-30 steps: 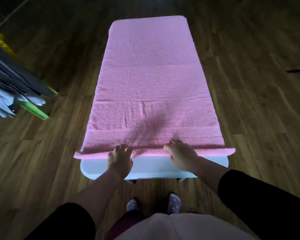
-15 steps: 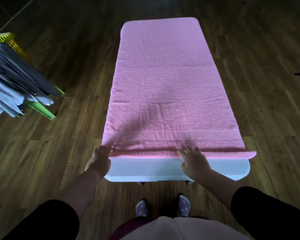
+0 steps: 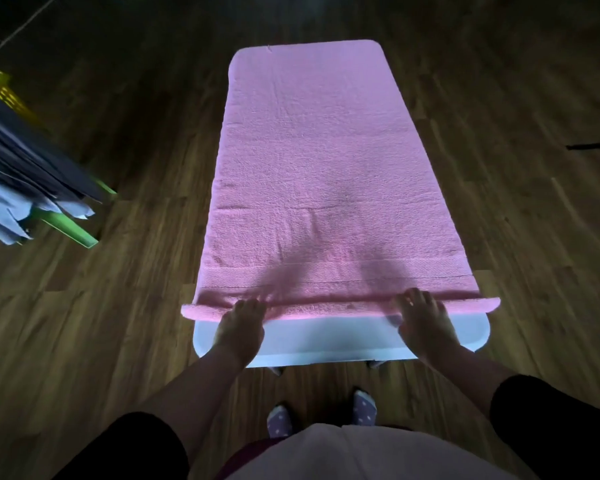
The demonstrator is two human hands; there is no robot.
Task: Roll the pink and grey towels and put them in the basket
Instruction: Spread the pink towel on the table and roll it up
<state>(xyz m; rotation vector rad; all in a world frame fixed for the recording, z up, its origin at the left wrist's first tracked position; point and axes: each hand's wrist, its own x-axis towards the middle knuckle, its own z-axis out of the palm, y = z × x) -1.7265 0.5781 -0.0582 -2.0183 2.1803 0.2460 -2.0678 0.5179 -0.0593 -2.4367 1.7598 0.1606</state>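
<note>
**Roll lies L–R at near edge; rest of towel runs straight away from fingertips**

Table (image 3: 326, 344): long, white, narrow end toward the person, on a wood floor (image 3: 499, 237).

Pink towel (image 3: 312, 168): spread flat lengthwise, covers the top from far edge almost to near edge. A bare white strip shows btwn towel and near edge. Long axis points away from the person.

Grey towels (image 3: 25, 161): draped in a heap off to the left, well apart from the table. They lie over what looks like the basket (image 3: 0, 88) (yellow lattice rim showing). Not rolled yet.

Roll (image 3: 326, 308): thin, prob. just one turn, at the towel's near end. Its axis runs crosswise, parallel to the near edge, and both ends overhang the table's sides a bit.

Left hand (image 3: 239, 327): on the roll toward the near-left corner, palm down. Right hand (image 3: 425, 323): on the roll toward the near-right corner, same pose. Both are about equally near and well apart along the roll.

Fingers (image 3: 413, 297): laid fairly straight over the roll on both hands, pressing, not wrapped round it as far as I can tell.

Judgement: early stage. Next push goes fwd, toward the far edge, at right angles to the roll's axis. Both hands need to go evenly or the roll skews.
</note>
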